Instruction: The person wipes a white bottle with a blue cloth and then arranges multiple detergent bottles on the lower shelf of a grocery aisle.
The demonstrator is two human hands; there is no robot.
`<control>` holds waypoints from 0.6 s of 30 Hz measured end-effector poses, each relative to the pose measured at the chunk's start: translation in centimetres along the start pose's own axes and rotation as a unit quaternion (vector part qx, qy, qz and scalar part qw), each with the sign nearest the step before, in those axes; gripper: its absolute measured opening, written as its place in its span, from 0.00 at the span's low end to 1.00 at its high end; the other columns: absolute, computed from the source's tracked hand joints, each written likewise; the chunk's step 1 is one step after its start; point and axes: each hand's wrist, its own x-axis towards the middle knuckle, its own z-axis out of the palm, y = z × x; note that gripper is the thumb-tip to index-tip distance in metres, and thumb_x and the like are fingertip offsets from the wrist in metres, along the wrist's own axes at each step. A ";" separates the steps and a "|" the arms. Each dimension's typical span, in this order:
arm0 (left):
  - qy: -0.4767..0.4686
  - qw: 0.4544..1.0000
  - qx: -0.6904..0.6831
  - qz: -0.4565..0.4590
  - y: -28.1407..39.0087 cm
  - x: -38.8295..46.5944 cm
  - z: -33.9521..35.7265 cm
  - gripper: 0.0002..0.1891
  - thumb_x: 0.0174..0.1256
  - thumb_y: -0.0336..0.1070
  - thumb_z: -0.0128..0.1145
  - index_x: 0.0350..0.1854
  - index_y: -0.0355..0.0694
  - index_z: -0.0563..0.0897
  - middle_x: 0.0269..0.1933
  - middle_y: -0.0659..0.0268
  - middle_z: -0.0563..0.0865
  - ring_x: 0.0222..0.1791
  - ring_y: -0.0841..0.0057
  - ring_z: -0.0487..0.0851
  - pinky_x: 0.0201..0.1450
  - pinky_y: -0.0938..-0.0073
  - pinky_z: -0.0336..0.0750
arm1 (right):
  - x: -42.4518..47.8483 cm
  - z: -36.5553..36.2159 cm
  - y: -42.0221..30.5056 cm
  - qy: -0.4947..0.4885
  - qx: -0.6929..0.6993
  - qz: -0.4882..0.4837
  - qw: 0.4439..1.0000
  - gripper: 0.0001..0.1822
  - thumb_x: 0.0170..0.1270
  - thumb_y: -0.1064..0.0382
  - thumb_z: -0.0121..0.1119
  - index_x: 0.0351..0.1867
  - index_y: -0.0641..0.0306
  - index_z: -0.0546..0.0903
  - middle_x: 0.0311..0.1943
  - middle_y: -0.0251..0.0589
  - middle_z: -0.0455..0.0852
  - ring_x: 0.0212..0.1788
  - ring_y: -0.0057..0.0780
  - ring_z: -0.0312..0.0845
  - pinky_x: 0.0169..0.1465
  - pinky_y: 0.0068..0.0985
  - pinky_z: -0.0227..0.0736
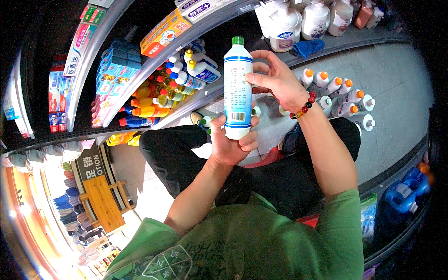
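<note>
A white and blue plastic bottle (238, 87) with a green cap stands upright in front of me, its printed back label facing the camera. My left hand (232, 141) is wrapped around the bottle's base from below, thumb at the left and fingertips at the right. At the bottle's upper right side is my right hand (271, 77), its thumb and bent fingers against the edge of the label. A beaded bracelet (303, 106) circles the right wrist.
White bottles with orange caps (336, 82) and others with white or green caps stand on the tiled floor. A blue cloth (309, 48) lies on the shelf beside pump bottles (285, 29). Cleaner bottles (203, 71) fill the lower left shelf; blue jugs (400, 196) are at right.
</note>
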 end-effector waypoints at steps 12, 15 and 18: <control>-0.034 0.999 -0.021 -0.005 0.3 0.2 -1.0 0.41 0.63 0.61 0.55 0.74 0.43 0.64 0.49 0.58 0.77 0.23 0.79 0.70 0.26 0.75 0.63 | 0.0 -0.1 0.2 0.009 -0.012 0.003 1.000 0.31 0.65 0.64 0.68 0.66 0.59 0.67 0.51 0.34 0.83 0.53 0.25 0.82 0.53 0.31 0.81; -0.037 0.999 -0.015 -0.002 0.3 0.3 -1.3 0.40 0.63 0.61 0.55 0.73 0.43 0.65 0.49 0.58 0.77 0.23 0.79 0.70 0.26 0.75 0.63 | 0.3 -0.5 0.6 -0.005 0.000 0.004 1.000 0.31 0.65 0.64 0.68 0.66 0.59 0.67 0.51 0.33 0.83 0.53 0.25 0.81 0.53 0.31 0.81; -0.019 1.000 -0.019 0.002 0.1 0.3 -1.3 0.39 0.63 0.61 0.55 0.72 0.43 0.65 0.49 0.58 0.77 0.23 0.79 0.69 0.26 0.76 0.63 | 0.2 -0.4 0.9 0.006 0.002 0.010 1.000 0.31 0.66 0.64 0.67 0.67 0.59 0.67 0.51 0.33 0.84 0.53 0.24 0.81 0.53 0.31 0.81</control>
